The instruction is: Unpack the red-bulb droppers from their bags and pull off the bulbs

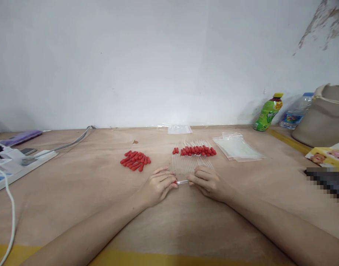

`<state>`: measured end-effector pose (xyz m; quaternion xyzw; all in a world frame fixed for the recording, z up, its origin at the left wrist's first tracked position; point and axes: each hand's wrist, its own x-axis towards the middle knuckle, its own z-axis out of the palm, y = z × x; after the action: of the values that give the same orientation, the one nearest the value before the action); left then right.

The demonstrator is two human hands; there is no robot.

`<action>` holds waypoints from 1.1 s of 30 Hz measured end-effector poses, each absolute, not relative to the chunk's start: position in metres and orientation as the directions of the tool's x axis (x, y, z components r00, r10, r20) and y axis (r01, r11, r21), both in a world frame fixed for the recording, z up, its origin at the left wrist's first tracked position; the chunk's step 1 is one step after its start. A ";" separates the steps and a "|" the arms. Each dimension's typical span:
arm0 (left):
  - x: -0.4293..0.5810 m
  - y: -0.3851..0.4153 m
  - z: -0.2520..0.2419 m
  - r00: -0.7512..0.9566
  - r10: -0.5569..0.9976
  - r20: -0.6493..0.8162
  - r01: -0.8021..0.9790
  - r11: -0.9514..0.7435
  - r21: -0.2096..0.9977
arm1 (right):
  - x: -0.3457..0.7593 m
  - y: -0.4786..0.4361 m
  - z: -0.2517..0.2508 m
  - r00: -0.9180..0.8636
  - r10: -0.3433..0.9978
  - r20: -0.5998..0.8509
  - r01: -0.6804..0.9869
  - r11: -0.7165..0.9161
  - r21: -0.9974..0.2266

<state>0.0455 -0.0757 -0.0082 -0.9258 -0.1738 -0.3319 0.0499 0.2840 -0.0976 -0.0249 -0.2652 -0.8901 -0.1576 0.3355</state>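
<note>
My left hand (160, 184) pinches a red rubber bulb (175, 182), mostly covered by the fingers. A clear thin dropper tube (182, 181) runs level from that bulb to my right hand (206, 182), whose closed fingers grip its other end. How deep the tube sits in the bulb is hidden. Just beyond the hands, several clear tubes (190, 163) lie side by side. Past them is a row of droppers with red bulbs (198, 150), their tubes pointing toward the wall. A pile of loose red bulbs (135, 160) rests to the left, apart from my left hand.
Clear zip bags (238, 147) are stacked at the right, and another bag (179, 129) lies by the wall. A green bottle (269, 112), a water bottle (296, 111) and a beige bucket (321, 116) stand back right. A power strip (25, 170) with cables is at left.
</note>
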 end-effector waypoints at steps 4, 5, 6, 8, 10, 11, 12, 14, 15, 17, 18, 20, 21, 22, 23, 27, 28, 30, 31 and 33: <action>0.023 -0.068 0.006 0.605 0.343 0.719 0.485 -0.875 0.010 | 0.292 -0.091 -0.024 -0.471 0.451 0.758 0.709 0.705 0.020; 0.016 -0.064 0.011 0.562 0.381 0.734 0.541 -0.841 0.021 | 0.294 -0.089 -0.023 -0.414 0.479 0.774 0.751 0.660 -0.007; 0.009 -0.061 0.018 0.512 0.432 0.742 0.603 -0.797 0.048 | 0.294 -0.086 -0.023 -0.358 0.504 0.786 0.791 0.611 -0.032; -0.006 -0.052 0.032 0.383 0.562 0.733 0.721 -0.678 0.143 | 0.293 -0.081 -0.023 -0.276 0.542 0.794 0.847 0.527 -0.065; -0.022 -0.042 0.046 0.232 0.660 0.715 0.811 -0.537 0.233 | 0.292 -0.076 -0.023 -0.238 0.560 0.794 0.870 0.486 -0.082; -0.031 -0.037 0.051 0.163 0.701 0.694 0.848 -0.459 0.265 | 0.291 -0.075 -0.023 -0.227 0.561 0.796 0.873 0.479 -0.088; -0.041 -0.031 0.056 0.100 0.741 0.664 0.876 -0.383 0.295 | 0.291 -0.073 -0.023 -0.220 0.560 0.799 0.874 0.477 -0.094; -0.060 -0.021 0.062 -0.003 0.836 0.549 0.889 -0.250 0.385 | 0.291 -0.071 -0.023 -0.206 0.556 0.806 0.874 0.474 -0.104; -0.069 -0.016 0.063 -0.047 0.874 0.484 0.878 -0.195 0.436 | 0.291 -0.071 -0.024 -0.202 0.555 0.807 0.875 0.472 -0.106; -0.083 -0.010 0.062 -0.074 0.931 0.358 0.838 -0.136 0.529 | 0.292 -0.070 -0.025 -0.196 0.554 0.809 0.877 0.468 -0.108; -0.088 -0.007 0.060 -0.070 0.946 0.317 0.819 -0.127 0.560 | 0.292 -0.069 -0.025 -0.200 0.555 0.807 0.876 0.470 -0.106; -0.093 -0.004 0.054 -0.046 0.958 0.283 0.793 -0.137 0.594 | 0.292 -0.069 -0.026 -0.225 0.559 0.798 0.868 0.486 -0.096; -0.093 -0.003 0.051 -0.036 0.959 0.281 0.787 -0.146 0.599 | 0.291 -0.070 -0.026 -0.244 0.565 0.788 0.864 0.496 -0.089; -0.093 -0.003 0.048 -0.025 0.961 0.277 0.784 -0.153 0.602 | 0.291 -0.071 -0.025 -0.265 0.574 0.775 0.861 0.503 -0.078; -0.093 -0.002 0.045 -0.011 0.964 0.267 0.781 -0.158 0.604 | 0.290 -0.072 -0.025 -0.284 0.583 0.761 0.860 0.506 -0.067; -0.089 -0.001 0.037 0.033 0.977 0.210 0.771 -0.158 0.617 | 0.289 -0.077 -0.021 -0.314 0.617 0.722 0.873 0.486 -0.036; -0.088 -0.001 0.036 0.034 0.979 0.202 0.770 -0.154 0.620 | 0.289 -0.078 -0.021 -0.315 0.625 0.714 0.876 0.481 -0.034; -0.085 -0.002 0.035 0.032 0.980 0.197 0.767 -0.151 0.624 | 0.288 -0.080 -0.020 -0.318 0.642 0.698 0.880 0.474 -0.035; -0.084 -0.003 0.035 0.034 0.980 0.196 0.764 -0.152 0.627 | 0.288 -0.080 -0.019 -0.318 0.649 0.691 0.882 0.470 -0.035; -0.083 -0.004 0.036 0.045 0.980 0.195 0.761 -0.160 0.629 | 0.289 -0.081 -0.019 -0.323 0.662 0.677 0.885 0.464 -0.031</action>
<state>-0.0826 -0.0037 0.0361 -0.6995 -0.6220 -0.3013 -0.1818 0.2887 -0.0813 -0.0187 -0.4871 -0.7941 -0.1755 0.3183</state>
